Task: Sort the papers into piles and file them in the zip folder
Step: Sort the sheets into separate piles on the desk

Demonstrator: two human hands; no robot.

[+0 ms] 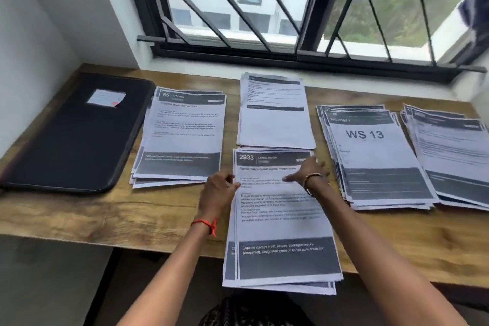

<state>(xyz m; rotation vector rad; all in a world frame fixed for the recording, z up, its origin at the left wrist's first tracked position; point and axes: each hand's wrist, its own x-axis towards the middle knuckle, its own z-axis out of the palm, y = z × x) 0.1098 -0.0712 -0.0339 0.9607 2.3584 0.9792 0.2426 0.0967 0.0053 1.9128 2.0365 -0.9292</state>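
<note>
A black zip folder point(76, 137) lies shut at the table's left. Right of it sit paper piles: one headed "85" point(182, 135), one at the back middle point(275, 113), one headed "WS 13" point(370, 156) and one at the far right point(455, 158). A near pile headed "2933" point(280, 222) overhangs the table's front edge. My left hand point(219, 188) touches that pile's upper left edge with curled fingers. My right hand point(307, 169) rests on its upper right part with fingers stretched out flat.
The wooden table point(79, 217) runs along a barred window point(264, 7) and meets a white wall on the left. A white label sits on the folder. Bare wood shows in front of the folder and at the near right.
</note>
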